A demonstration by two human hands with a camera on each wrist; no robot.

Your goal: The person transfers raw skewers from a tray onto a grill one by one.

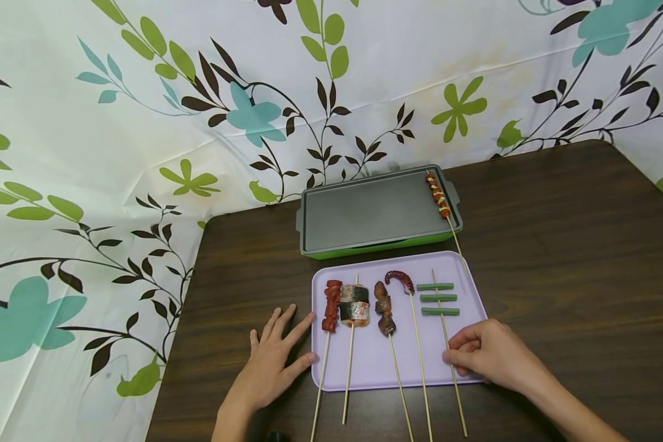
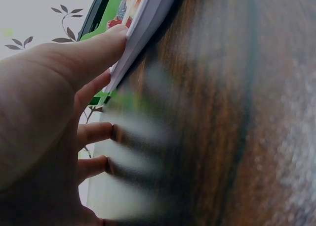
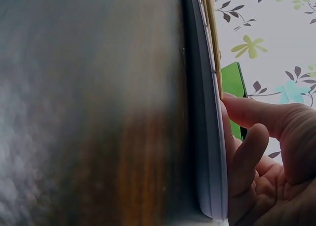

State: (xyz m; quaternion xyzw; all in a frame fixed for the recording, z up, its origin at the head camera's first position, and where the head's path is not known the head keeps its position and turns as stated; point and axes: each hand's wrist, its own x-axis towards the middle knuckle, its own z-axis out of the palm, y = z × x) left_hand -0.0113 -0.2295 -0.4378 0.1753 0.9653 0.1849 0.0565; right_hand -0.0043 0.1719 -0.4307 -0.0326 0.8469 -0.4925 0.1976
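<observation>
Five skewers on lilac tray (image 1: 469, 288): sausage (image 1: 331, 305), fish roll (image 1: 355, 305), meat (image 1: 385, 308), octopus (image 1: 400, 280), green bean skewer (image 1: 439, 299). Sixth skewer (image 1: 438, 195) on green-rimmed griddle (image 1: 364, 212) behind. Bean skewer: three green pieces crosswise on thin stick, at tray's right side. Right hand (image 1: 492, 356) fingers curled, pinching its stick. Left hand (image 1: 273, 359) flat, fingers spread, tips touching tray's left edge. Dark wood table (image 1: 574, 245); floral curtain (image 1: 143, 123) backdrop.

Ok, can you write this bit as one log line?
left hand: flat, touching tray edge | right hand: pinching green bean skewer stick | grill: one skewer
</observation>
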